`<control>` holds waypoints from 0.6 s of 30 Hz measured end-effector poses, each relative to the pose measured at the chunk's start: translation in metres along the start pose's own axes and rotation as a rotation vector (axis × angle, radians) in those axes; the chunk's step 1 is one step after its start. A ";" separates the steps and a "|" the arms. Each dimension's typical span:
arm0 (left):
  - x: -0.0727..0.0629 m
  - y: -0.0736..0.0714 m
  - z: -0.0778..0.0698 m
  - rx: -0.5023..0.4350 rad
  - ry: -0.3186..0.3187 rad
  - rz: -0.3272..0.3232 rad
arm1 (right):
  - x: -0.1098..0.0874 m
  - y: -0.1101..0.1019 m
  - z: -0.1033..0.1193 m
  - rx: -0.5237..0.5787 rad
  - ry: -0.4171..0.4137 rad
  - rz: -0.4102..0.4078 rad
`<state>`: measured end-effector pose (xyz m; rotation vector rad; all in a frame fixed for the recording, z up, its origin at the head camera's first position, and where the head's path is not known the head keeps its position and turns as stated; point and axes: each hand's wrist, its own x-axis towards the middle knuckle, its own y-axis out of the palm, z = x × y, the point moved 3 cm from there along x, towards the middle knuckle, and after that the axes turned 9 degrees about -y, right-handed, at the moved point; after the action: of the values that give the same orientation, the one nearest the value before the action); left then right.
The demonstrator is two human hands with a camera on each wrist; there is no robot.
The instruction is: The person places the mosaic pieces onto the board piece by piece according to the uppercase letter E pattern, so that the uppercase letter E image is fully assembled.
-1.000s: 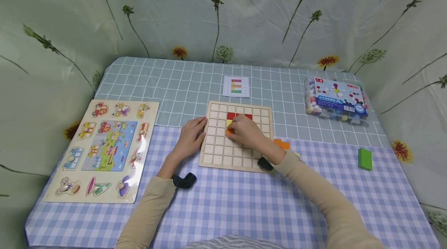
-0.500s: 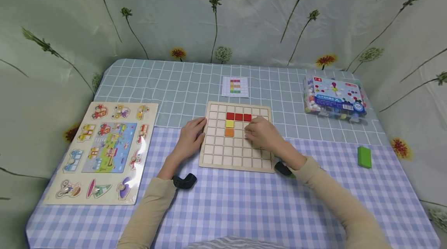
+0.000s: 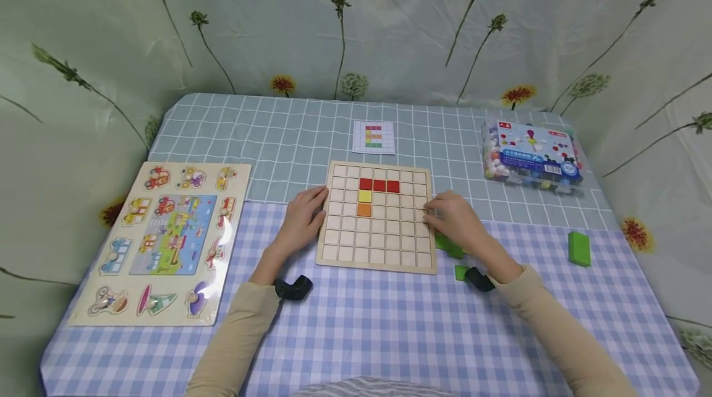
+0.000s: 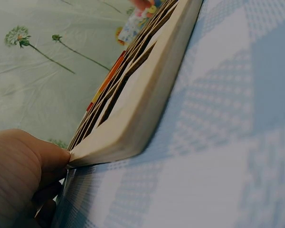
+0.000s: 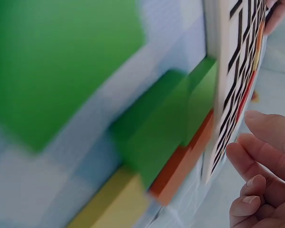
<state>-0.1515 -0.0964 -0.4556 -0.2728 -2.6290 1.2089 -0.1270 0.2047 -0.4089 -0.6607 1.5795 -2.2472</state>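
Observation:
A square wooden grid board lies in the middle of the table. Three red tiles form a row on it, with a yellow tile and an orange tile below the leftmost one. My left hand rests against the board's left edge; its thumb touches the rim in the left wrist view. Over the right edge is my right hand, holding nothing, its fingers loosely bent. Loose green tiles lie beside the board, with orange and yellow ones close by in the right wrist view.
Behind the board lies a pattern card with coloured squares. A vehicle peg puzzle is at the left. A clear box of coloured parts stands back right, a green block in front of it.
My right hand has left the orange tile, which now lies uncovered on the board, and moved right to the board's right edge. My left hand has stayed put.

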 end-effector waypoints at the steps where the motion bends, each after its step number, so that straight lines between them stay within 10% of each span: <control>1: 0.000 0.000 0.000 -0.001 -0.001 0.001 | -0.002 -0.001 -0.002 0.003 0.013 0.003; 18: 0.000 0.001 0.003 0.003 -0.004 0.013 | -0.025 -0.004 -0.014 0.090 0.071 0.018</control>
<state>-0.1523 -0.0981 -0.4589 -0.2879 -2.6325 1.2178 -0.1136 0.2301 -0.4140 -0.5465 1.4994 -2.3373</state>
